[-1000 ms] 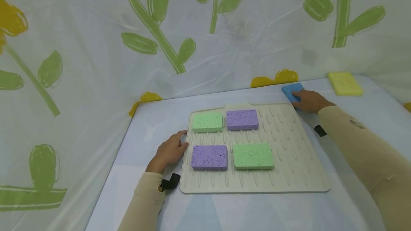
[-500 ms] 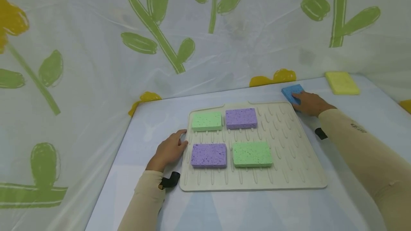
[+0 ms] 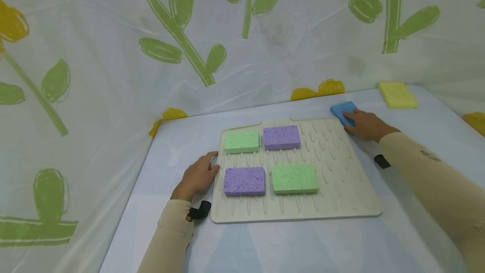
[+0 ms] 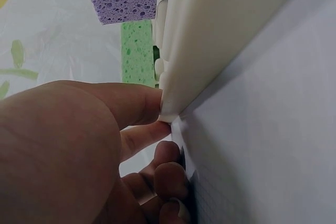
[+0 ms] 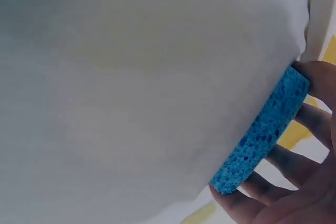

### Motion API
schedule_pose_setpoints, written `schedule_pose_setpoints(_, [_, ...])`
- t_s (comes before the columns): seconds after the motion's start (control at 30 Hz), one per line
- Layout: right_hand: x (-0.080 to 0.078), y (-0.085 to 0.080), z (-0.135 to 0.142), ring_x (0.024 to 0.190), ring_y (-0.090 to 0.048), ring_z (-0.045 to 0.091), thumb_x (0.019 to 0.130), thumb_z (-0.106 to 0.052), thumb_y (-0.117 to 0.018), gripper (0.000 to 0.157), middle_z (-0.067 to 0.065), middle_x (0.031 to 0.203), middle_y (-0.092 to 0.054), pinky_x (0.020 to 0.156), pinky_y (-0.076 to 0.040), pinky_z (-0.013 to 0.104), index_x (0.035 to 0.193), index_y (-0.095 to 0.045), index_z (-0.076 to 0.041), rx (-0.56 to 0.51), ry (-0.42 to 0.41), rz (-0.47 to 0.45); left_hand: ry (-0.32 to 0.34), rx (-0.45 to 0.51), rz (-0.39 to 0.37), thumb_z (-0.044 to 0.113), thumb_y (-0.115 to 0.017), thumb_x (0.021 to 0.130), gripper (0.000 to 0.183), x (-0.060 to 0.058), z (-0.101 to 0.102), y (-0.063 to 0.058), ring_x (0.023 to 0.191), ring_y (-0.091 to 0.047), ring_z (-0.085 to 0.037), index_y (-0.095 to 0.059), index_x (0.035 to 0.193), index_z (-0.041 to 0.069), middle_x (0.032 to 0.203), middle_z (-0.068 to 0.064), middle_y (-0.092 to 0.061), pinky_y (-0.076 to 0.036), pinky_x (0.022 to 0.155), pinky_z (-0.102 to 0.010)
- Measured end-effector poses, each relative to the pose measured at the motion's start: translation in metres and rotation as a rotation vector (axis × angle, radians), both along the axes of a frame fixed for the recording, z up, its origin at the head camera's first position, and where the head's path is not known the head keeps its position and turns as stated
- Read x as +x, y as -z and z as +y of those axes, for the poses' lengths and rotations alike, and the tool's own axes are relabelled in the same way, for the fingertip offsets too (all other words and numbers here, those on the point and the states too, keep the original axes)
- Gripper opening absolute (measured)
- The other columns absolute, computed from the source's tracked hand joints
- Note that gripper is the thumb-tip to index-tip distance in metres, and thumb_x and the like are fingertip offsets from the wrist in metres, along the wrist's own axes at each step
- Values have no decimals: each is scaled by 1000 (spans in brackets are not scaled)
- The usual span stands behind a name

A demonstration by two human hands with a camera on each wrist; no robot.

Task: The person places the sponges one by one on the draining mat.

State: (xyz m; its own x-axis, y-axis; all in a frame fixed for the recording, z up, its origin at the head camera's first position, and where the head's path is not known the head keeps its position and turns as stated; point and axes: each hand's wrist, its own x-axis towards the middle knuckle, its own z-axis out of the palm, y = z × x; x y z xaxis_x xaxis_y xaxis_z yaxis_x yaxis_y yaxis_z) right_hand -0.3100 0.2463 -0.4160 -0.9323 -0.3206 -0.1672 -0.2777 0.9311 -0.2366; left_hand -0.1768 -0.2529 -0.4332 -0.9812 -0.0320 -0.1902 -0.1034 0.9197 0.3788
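Note:
A pale drying mat [image 3: 352,197] with raised ridges lies on the table. On its left half sit two light green sponges, one far [image 3: 241,142] and one near [image 3: 294,178], and two purple sponges, one far [image 3: 281,137] and one near [image 3: 244,181]. My left hand [image 3: 195,178] rests at the mat's left side; in the left wrist view its thumb [image 4: 142,103] touches the edge. Beyond the mat's far right corner, my right hand [image 3: 367,124] holds a blue sponge [image 5: 260,135] between thumb and fingers, partly covering it in the head view.
A yellow sponge [image 3: 398,95] lies near the back right of the table [image 3: 288,247]. Behind the table hangs a white sheet [image 3: 303,49] printed with green stems and yellow flowers. The mat's right half shows bare ridges.
My right hand has drawn the blue sponge slightly toward me and to the right along the table. My left hand stays at the mat's edge. The head view has shifted a little.

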Motion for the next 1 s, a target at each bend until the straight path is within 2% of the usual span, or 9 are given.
schedule_pose_setpoints(0.13, [5, -1, 2, 138, -19, 64, 98, -20, -57, 63, 43, 149, -27, 110, -23, 71, 149, -34, 9, -43, 10, 13, 3, -16, 6, 35, -52, 102, 55, -2, 0, -1, 81, -56, -20, -38, 154, 22, 102, -6, -59, -43, 67, -34])
schedule_pose_setpoints(0.37, [12, -3, 9, 131, -34, 61, 90, -18, -64, 75, 44, 145, -33, 106, -32, 70, 149, -28, 10, -88, 62, 18, 3, -20, 16, 33, -53, 102, 55, -2, -2, -3, 82, -56, -20, -39, 153, 20, 104, -7, -60, -43, 69, -36])
schedule_pose_setpoints(0.57, [22, -8, 19, 126, -29, 65, 88, -23, -67, 84, 48, 141, -22, 98, -34, 74, 152, -20, 6, -136, 122, 6, 15, -11, 8, 34, -53, 102, 55, -2, -1, -2, 78, -55, -19, -39, 153, 20, 100, -6, -58, -41, 65, -32])
schedule_pose_setpoints(0.77, [27, -14, 15, 130, -30, 60, 86, -16, -66, 80, 43, 148, -22, 100, -34, 74, 153, -24, -2, -188, 43, 93, 11, -11, 17, 33, -53, 102, 55, -2, 0, -4, 78, -54, -19, -39, 153, 20, 99, -6, -57, -40, 65, -33])
schedule_pose_setpoints(1.0, [35, -16, -2, 132, -34, 57, 83, -9, -67, 73, 37, 147, -31, 105, -31, 70, 149, -35, -2, -196, -68, 183, 17, -14, 6, 33, -53, 102, 55, -4, -1, 2, 73, -53, -18, -39, 154, 20, 93, -5, -55, -39, 61, -31])
